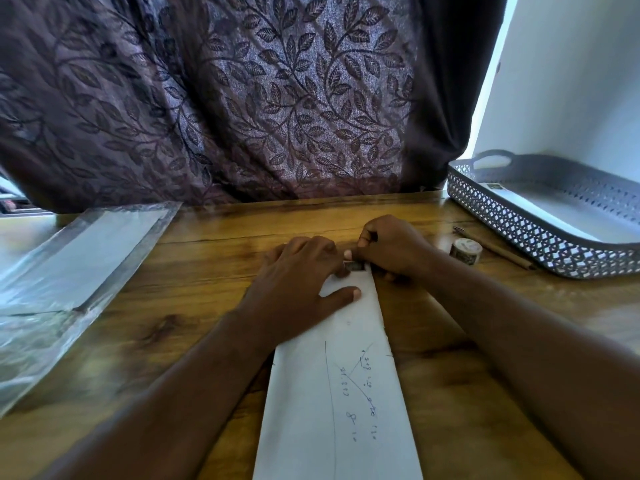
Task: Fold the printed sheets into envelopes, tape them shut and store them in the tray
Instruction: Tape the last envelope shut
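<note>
The left hand [304, 275] lies with fingers spread, pressing the far end of the folded sheet [339, 393] onto the table [194, 278] at centre. The right hand [393, 249] is curled at that end, apparently pinching a dark strip of tape [355, 266] there. Farther right stand the tape roll [465, 250] and the tray [512, 220].

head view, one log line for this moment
step: taping sheet end | left hand: pressing folded sheet | right hand: holding tape piece | tray: taped envelope inside
</note>
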A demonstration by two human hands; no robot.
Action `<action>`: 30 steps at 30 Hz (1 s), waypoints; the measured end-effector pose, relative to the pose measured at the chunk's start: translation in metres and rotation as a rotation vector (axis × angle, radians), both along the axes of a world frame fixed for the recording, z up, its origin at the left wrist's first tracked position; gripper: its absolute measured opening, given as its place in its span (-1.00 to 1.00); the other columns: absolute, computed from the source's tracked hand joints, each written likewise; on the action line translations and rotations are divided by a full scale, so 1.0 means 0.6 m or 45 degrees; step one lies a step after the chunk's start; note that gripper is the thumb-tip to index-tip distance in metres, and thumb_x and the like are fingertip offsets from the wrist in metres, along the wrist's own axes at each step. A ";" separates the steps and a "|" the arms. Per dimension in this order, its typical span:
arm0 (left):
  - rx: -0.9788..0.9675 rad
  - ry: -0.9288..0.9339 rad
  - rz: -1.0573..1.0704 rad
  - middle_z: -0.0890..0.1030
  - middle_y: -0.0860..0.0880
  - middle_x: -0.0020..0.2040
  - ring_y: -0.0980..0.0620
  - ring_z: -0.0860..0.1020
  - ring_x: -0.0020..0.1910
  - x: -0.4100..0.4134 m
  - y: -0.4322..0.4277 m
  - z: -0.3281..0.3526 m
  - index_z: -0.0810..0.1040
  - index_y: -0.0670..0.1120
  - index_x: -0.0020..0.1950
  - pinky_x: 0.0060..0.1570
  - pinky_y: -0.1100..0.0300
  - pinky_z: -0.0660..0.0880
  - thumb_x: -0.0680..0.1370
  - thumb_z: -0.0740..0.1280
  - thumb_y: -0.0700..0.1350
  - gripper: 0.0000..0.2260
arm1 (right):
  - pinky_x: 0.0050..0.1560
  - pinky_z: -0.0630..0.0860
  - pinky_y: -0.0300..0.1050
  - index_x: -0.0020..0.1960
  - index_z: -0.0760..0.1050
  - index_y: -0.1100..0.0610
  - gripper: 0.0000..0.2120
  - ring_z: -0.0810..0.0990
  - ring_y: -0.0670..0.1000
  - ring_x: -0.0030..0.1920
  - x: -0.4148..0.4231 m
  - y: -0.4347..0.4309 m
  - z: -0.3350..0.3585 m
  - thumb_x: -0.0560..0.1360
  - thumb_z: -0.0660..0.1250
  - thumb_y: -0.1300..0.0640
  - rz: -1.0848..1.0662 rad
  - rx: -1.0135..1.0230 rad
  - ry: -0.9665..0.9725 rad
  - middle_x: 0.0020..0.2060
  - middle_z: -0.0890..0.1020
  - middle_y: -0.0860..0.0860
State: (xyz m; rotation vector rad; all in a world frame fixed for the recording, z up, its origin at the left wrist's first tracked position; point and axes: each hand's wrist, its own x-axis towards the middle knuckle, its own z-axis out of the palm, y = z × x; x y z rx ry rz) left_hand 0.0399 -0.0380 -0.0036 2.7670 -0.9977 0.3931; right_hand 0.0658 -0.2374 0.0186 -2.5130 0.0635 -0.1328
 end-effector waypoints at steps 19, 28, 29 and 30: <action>0.059 -0.111 0.050 0.38 0.13 0.42 0.08 0.23 0.47 -0.004 -0.003 0.005 0.46 0.20 0.38 0.43 -0.01 0.21 0.54 0.09 0.42 -0.48 | -0.39 0.56 -0.24 0.02 0.57 0.17 -0.82 0.62 -0.04 -0.38 -0.007 -0.034 0.011 0.47 0.51 0.18 0.182 0.346 0.205 -0.17 0.64 0.09; 0.032 -0.051 0.021 0.42 0.14 0.37 0.10 0.34 0.36 -0.004 -0.007 0.005 0.48 0.18 0.39 0.32 0.03 0.35 0.55 0.14 0.39 -0.50 | -0.41 0.59 -0.17 -0.05 0.51 0.11 -0.76 0.65 -0.05 -0.43 -0.003 -0.013 0.000 0.49 0.48 -0.02 0.099 -0.017 0.030 -0.23 0.64 0.02; 0.027 -0.032 0.029 0.42 0.14 0.36 0.10 0.36 0.34 -0.003 -0.007 0.005 0.47 0.19 0.37 0.29 0.02 0.37 0.55 0.14 0.39 -0.51 | -0.46 0.53 -0.24 -0.04 0.52 0.12 -0.77 0.63 -0.09 -0.48 -0.003 -0.019 0.001 0.48 0.49 0.01 0.114 0.070 0.054 -0.24 0.64 0.02; 0.016 -0.003 0.036 0.43 0.13 0.35 0.10 0.38 0.32 -0.002 -0.007 0.004 0.46 0.20 0.35 0.27 0.01 0.39 0.55 0.14 0.39 -0.53 | -0.46 0.52 -0.27 -0.04 0.54 0.14 -0.78 0.61 -0.10 -0.49 -0.004 -0.024 0.002 0.48 0.51 0.05 0.125 0.156 0.075 -0.25 0.64 0.02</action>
